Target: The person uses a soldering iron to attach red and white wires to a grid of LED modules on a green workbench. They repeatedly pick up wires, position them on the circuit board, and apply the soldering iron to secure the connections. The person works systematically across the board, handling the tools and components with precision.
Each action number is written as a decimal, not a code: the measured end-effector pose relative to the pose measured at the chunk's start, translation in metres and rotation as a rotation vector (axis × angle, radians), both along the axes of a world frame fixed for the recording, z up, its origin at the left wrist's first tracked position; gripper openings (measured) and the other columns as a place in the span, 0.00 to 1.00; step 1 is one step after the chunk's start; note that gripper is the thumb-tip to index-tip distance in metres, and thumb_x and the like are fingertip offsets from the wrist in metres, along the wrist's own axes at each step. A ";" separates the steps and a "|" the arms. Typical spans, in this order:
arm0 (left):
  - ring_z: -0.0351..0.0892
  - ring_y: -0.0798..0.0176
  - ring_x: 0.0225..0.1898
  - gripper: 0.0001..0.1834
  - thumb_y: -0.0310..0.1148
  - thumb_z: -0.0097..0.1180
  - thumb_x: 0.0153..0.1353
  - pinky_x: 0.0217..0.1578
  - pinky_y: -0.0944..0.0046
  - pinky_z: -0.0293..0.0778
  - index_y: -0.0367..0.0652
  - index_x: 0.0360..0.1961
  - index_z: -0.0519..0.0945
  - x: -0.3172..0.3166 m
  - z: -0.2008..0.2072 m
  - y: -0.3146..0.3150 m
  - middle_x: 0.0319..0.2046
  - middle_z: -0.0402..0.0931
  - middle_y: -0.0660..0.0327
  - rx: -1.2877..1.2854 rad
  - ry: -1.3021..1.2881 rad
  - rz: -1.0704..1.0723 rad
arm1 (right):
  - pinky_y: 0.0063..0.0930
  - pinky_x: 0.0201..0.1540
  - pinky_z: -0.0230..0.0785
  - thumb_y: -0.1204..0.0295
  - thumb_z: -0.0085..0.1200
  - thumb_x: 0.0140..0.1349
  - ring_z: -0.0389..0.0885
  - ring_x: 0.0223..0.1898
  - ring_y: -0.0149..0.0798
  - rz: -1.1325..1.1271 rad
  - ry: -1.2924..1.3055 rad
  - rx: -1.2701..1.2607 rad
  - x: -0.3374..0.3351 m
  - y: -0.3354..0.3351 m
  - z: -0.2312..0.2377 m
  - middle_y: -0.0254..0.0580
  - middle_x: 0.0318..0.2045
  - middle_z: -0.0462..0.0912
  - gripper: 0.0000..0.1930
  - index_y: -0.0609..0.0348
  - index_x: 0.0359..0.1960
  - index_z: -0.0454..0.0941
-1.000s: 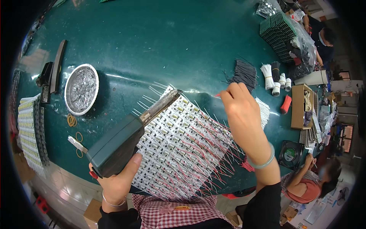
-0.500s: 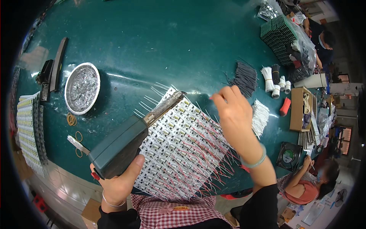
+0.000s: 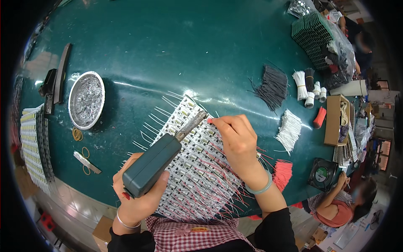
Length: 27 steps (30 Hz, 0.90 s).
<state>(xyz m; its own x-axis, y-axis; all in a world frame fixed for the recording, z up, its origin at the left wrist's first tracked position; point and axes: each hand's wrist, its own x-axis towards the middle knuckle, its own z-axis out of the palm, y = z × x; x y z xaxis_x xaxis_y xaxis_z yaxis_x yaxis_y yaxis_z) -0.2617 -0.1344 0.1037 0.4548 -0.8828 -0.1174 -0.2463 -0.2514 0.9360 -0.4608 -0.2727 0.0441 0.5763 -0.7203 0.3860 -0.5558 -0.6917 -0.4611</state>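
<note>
My left hand (image 3: 142, 197) is wrapped around a dark green soldering gun (image 3: 153, 166), whose metal tip points up and right over a white circuit board panel (image 3: 184, 155). My right hand (image 3: 239, 143) pinches what looks like a short red wire (image 3: 210, 121), only a small bit of it showing, close beside the gun's tip near the panel's upper right edge. Rows of small components cover the panel. White wires stick out along its left edge, and many red and white wires trail over its lower right part.
Right of the panel lie red wires (image 3: 282, 174), white wires (image 3: 289, 131) and black wires (image 3: 272, 88). At left stand a round bowl (image 3: 87, 101) of silvery material and another panel stack (image 3: 31, 147). A fan (image 3: 322, 174) and a cardboard box (image 3: 333, 119) sit at right, with co-workers beyond.
My right hand has come left and down to the gun's tip. The soldering gun has shifted right and down slightly with my left hand, and the red wire pile is now uncovered.
</note>
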 end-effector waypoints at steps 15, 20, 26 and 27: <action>0.81 0.60 0.30 0.10 0.19 0.68 0.46 0.32 0.65 0.75 0.33 0.33 0.83 -0.006 -0.011 -0.006 0.30 0.81 0.54 -0.072 -0.096 -0.102 | 0.32 0.35 0.73 0.84 0.57 0.46 0.75 0.37 0.45 0.025 0.072 -0.041 -0.001 0.003 -0.001 0.45 0.40 0.79 0.19 0.69 0.44 0.79; 0.81 0.60 0.29 0.10 0.20 0.68 0.47 0.32 0.65 0.74 0.33 0.32 0.83 -0.008 -0.014 -0.005 0.30 0.80 0.54 -0.048 -0.049 -0.076 | 0.32 0.35 0.73 0.84 0.57 0.47 0.75 0.38 0.44 0.029 0.069 -0.044 0.000 0.003 -0.001 0.45 0.40 0.78 0.18 0.70 0.44 0.79; 0.80 0.61 0.28 0.09 0.20 0.68 0.46 0.31 0.65 0.74 0.32 0.30 0.82 -0.007 -0.011 -0.007 0.28 0.79 0.54 -0.033 -0.124 -0.124 | 0.33 0.35 0.72 0.88 0.57 0.43 0.76 0.35 0.44 -0.022 0.041 -0.028 0.005 0.005 0.002 0.44 0.36 0.80 0.19 0.67 0.41 0.81; 0.80 0.61 0.28 0.09 0.20 0.68 0.46 0.31 0.65 0.74 0.32 0.30 0.82 -0.007 -0.010 -0.007 0.28 0.79 0.54 -0.034 -0.144 -0.126 | 0.33 0.34 0.72 0.87 0.57 0.44 0.76 0.36 0.44 -0.005 0.052 -0.034 0.004 0.005 0.002 0.44 0.37 0.79 0.19 0.68 0.42 0.80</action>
